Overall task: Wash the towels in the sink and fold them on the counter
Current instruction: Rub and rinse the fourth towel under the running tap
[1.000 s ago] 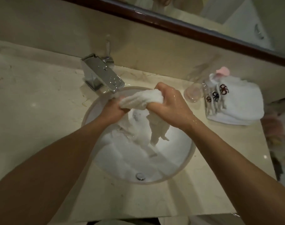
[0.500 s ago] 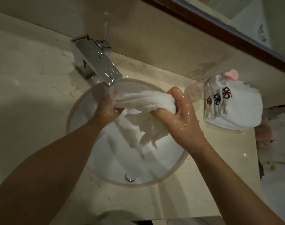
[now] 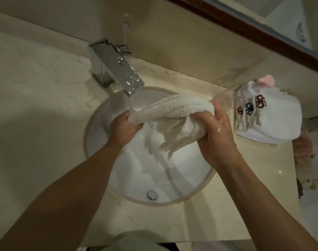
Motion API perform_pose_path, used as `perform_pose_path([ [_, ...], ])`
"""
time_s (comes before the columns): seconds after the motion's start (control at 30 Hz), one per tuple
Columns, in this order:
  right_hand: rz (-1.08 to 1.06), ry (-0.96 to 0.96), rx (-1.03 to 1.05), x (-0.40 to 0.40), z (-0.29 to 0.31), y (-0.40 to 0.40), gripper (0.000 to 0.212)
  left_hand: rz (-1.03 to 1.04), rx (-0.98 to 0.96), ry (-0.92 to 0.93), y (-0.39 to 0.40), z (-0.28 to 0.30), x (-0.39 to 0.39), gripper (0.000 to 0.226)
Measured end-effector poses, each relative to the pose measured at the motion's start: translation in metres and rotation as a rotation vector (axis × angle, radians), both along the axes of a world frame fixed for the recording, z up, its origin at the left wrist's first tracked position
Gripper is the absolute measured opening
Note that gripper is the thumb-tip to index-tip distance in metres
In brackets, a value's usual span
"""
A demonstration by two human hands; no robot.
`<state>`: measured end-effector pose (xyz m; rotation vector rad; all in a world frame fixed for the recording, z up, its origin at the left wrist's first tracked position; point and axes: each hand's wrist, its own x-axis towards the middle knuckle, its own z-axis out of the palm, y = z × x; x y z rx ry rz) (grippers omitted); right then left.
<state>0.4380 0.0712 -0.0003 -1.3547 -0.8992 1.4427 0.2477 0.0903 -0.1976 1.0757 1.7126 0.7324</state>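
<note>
Towel (image 3: 172,109), white terry, stretched across the round white sink (image 3: 93,138) between my two hands. My left hand (image 3: 123,128) has its fingers curled round the towel's left end, directly under the stream running from the chrome faucet (image 3: 116,67). My right hand (image 3: 217,131), wet and shining, grips the bunched right end, thumb and fingers closed over the cloth. Between the hands the towel forms a thick rolled band; a loose, crumpled flap hangs from it down into the basin, above the water pooled there. The fabric looks soaked and nubbly. The drain (image 3: 152,194) lies at the near side of the basin, uncovered.

On the marble counter (image 3: 37,87), to the right of the sink, I see a stack of folded white towels (image 3: 274,124) bearing red and dark embroidered emblems. A clear glass (image 3: 225,101) sits just beside that stack, partly hidden behind my right hand. A pink object (image 3: 266,80) rests at the stack's far edge; I cannot tell what it is. A dark wooden mirror frame (image 3: 245,28) runs along the wall above.
</note>
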Motion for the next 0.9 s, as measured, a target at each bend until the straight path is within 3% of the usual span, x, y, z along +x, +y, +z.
perform_pose_path([
  [0.13,0.021,0.067,0.080,0.008,0.020,-0.001,0.013,-0.045,0.011,0.004,-0.009,-0.010,0.015,0.025],
  [0.3,-0.008,0.023,0.066,0.019,0.019,-0.014,0.015,0.070,0.089,0.180,-0.005,-0.014,0.007,0.031],
  [0.37,0.011,-0.036,0.059,0.020,0.017,-0.018,0.014,0.001,0.061,0.240,-0.007,-0.012,-0.001,0.031],
  [0.47,0.127,-0.201,0.051,0.014,0.014,-0.024,0.014,-0.235,0.022,0.304,-0.011,0.001,-0.006,0.055],
  [0.57,0.252,-0.324,0.056,0.003,0.013,-0.026,0.015,-0.408,0.312,0.163,-0.026,0.041,0.002,0.081],
  [0.63,0.333,-0.412,0.060,-0.003,0.013,-0.022,0.016,-0.401,0.421,0.023,-0.033,0.075,0.013,0.073],
  [0.73,0.477,-0.434,0.056,-0.013,0.011,-0.009,0.018,-0.278,0.356,-0.222,-0.030,0.114,0.016,0.046],
  [0.8,0.548,-0.498,0.100,-0.017,0.003,0.003,0.028,-0.161,0.308,-0.175,-0.026,0.122,0.001,0.029],
  [0.9,0.657,-0.758,0.156,-0.028,-0.030,0.022,0.056,0.006,0.276,-0.040,-0.028,0.134,-0.025,0.017],
])
